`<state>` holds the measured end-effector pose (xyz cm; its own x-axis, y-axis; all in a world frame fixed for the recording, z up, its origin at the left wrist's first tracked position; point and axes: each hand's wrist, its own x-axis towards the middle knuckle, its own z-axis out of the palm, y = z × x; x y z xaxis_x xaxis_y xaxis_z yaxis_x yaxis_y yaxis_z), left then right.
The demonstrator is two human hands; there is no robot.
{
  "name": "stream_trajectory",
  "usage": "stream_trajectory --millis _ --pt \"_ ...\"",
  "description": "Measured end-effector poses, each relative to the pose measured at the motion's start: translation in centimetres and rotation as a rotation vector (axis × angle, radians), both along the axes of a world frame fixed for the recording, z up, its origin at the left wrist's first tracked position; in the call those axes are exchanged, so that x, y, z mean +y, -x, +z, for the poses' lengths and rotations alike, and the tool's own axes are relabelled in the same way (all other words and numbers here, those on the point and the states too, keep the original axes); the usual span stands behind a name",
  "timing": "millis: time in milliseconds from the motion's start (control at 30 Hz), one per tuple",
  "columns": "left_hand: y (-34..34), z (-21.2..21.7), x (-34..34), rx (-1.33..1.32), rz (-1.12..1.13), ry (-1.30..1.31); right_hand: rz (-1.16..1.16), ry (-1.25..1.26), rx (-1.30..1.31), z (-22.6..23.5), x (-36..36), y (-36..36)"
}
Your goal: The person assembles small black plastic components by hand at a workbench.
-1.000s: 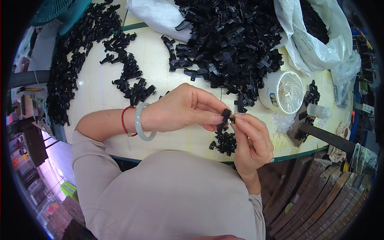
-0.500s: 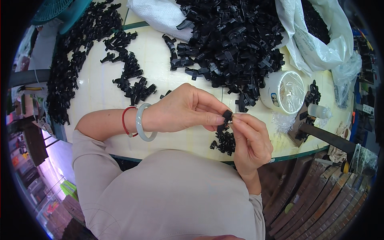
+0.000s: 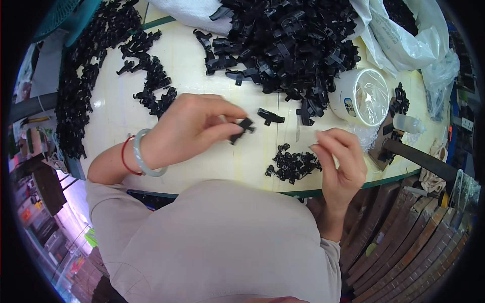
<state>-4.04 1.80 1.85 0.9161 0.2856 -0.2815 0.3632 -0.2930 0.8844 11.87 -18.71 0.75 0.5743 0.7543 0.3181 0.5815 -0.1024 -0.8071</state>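
Between thumb and fingers, my left hand (image 3: 194, 126) grips a black plastic clip (image 3: 243, 130) above the table. Another black plastic piece (image 3: 271, 116) lies by itself just beyond it. My right hand (image 3: 343, 159) hovers beside a small heap of tiny black parts (image 3: 293, 165), thumb and forefinger brought close together; whatever may be between their tips is too small to make out. A large pile of black plastic pieces (image 3: 288, 50) rises at the far side of the table, and a loose row of similar pieces (image 3: 151, 81) lies beyond my left hand.
A white tub (image 3: 346, 98) with clear film stands right of the pile, near a small clear bottle (image 3: 408, 123) and a dark metal bar (image 3: 419, 159). White sacks (image 3: 404, 48) sit at the back right. Many black parts (image 3: 70, 111) line the table's left edge.
My hands have drawn apart from where they met over the small parts. The left moved left with the black clip; the right shifted right, uncovering the heap and a lone piece.
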Motion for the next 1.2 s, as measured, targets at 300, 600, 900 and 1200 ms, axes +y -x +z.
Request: stream_trajectory --millis 300,600,900,1200 --pt "2.7 0.6 0.8 0.058 0.038 -0.494 0.344 0.301 -0.233 -0.7 0.5 -0.2" --pt "-0.6 1.3 -1.9 -0.136 -0.072 -0.055 0.033 0.139 0.074 0.3 0.3 1.1" --pt "-4.4 0.0 -2.9 0.235 -0.190 1.064 0.073 -0.206 0.216 -1.2 0.3 2.0" --pt "-4.3 0.1 -2.4 0.251 -0.135 1.060 0.200 -0.245 0.216 -0.8 0.1 1.1"
